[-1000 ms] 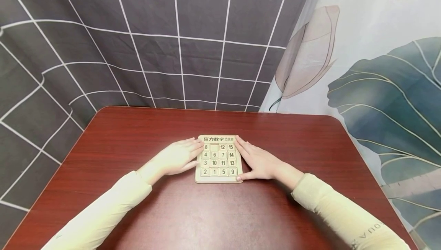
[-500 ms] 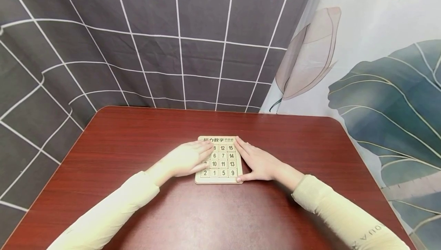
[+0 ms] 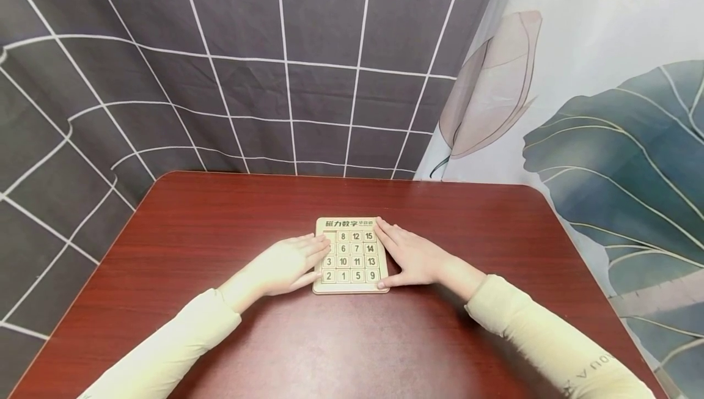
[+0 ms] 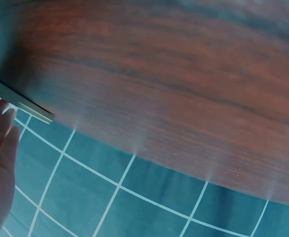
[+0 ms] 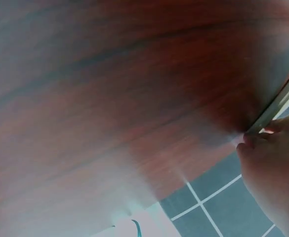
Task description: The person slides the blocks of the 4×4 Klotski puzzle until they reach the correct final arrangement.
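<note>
A flat wooden number slide puzzle (image 3: 350, 288) lies on the dark red table, with rows of numbered tiles and Chinese lettering along its top. In the head view its top left slot shows a bare gap, just left of the 8 tile (image 3: 343, 236). My left hand (image 3: 288, 264) reaches in from the left, fingers straight, its fingertips over the left column's second tile, which they mostly cover. Its thumb lies near the lower left edge. My right hand (image 3: 416, 256) rests along the puzzle's right edge, straight fingers at the upper right corner and thumb at the lower right.
The wooden table (image 3: 236, 203) extends around the puzzle on all sides. Behind it hangs a dark grey curtain (image 3: 324, 93) with a white grid. A pale curtain with a large leaf print (image 3: 632, 142) hangs at the right.
The 8 tile has slid right from the top left slot into the second one, leaving the gap at top left. My left hand moved right over the tiles, then back left. The right hand stayed.
</note>
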The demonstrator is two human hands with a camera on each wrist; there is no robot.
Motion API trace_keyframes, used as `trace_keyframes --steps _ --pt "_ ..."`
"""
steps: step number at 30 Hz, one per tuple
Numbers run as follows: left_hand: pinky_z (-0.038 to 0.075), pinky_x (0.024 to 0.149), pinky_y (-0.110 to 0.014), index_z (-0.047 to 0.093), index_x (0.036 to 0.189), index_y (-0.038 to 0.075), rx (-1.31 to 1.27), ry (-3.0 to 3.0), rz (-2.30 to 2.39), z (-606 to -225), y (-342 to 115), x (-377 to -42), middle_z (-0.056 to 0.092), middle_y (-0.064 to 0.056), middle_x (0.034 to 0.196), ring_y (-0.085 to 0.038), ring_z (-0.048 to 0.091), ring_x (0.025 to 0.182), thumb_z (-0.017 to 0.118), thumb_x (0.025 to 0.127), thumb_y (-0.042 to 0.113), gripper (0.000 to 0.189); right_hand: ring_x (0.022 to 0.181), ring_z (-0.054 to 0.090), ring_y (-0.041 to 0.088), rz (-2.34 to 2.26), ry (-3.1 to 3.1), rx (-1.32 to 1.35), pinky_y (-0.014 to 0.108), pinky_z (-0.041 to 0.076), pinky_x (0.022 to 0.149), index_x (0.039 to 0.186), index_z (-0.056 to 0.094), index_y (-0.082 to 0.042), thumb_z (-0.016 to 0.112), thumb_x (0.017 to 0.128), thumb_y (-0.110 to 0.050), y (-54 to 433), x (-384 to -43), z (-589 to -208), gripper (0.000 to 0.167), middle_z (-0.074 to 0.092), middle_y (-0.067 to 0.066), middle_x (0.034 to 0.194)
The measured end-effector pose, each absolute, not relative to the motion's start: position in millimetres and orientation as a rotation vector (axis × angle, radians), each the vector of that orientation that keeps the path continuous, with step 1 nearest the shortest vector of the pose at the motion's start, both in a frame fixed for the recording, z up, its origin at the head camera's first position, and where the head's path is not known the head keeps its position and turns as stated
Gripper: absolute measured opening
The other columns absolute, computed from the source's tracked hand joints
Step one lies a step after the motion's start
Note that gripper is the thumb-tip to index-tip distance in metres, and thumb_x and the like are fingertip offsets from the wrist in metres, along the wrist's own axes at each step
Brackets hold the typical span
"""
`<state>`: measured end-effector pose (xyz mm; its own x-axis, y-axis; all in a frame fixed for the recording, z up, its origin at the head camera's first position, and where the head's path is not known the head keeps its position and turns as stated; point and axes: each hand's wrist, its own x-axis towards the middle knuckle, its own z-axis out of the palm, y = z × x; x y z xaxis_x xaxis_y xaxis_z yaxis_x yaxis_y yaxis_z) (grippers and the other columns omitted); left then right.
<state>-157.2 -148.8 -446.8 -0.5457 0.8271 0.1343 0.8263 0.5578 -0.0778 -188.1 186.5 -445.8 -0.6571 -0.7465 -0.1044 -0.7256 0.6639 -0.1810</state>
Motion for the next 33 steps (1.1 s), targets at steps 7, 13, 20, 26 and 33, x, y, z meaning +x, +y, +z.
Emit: trace_keyframes --steps 7,13,20,26,33 --pt "0.047 0.124 -0.042 0.063 0.145 -0.001 -1.407 -2.645 0.004 -449 -148 -156 0.062 -0.016 0.152 -0.029 0.059 0.144 0.062 0.104 0.038 0.056 0.161 0.03 0.042 -0.181 2.732 -1.235 0.054 0.032 0.132 0.162 0.028 0.012 0.074 0.088 -0.065 185 -188 -448 0.116 0.023 0.029 0.173" --pt "0.047 0.123 -0.042 0.064 0.144 -0.002 -1.417 -2.62 0.022 -449 -149 -164 0.063 -0.017 0.151 -0.03 0.06 0.143 0.063 0.104 0.039 0.057 0.164 0.024 0.039 -0.21 2.713 -1.215 0.053 0.029 0.133 0.164 0.023 0.009 0.074 0.088 -0.066 185 -189 -451 0.118 0.018 0.026 0.176" --pt "0.045 0.125 -0.043 0.061 0.146 -0.002 -1.37 -2.679 0.034 -448 -145 -180 0.061 -0.016 0.153 -0.032 0.058 0.145 0.062 0.104 0.04 0.06 0.164 0.024 0.039 -0.193 2.719 -1.243 0.053 0.03 0.133 0.165 0.023 0.009 0.073 0.088 -0.068 186 -189 -453 0.119 0.019 0.026 0.175" --pt "0.045 0.125 -0.042 0.061 0.146 -0.001 -1.391 -2.629 0.036 -446 -147 -172 0.061 -0.016 0.154 -0.03 0.058 0.145 0.063 0.104 0.039 0.058 0.164 0.024 0.039 -0.199 2.721 -1.247 0.053 0.031 0.132 0.164 0.024 0.009 0.072 0.089 -0.069 187 -188 -454 0.119 0.019 0.026 0.176" --pt "0.05 0.12 -0.042 0.067 0.14 -0.001 -1.455 -2.496 0.019 -446 -156 -146 0.068 -0.015 0.146 -0.028 0.064 0.138 0.07 0.099 0.038 0.056 0.164 0.023 0.04 -0.197 2.719 -1.251 0.053 0.032 0.132 0.165 0.023 0.009 0.072 0.088 -0.068 187 -190 -453 0.119 0.018 0.026 0.176"
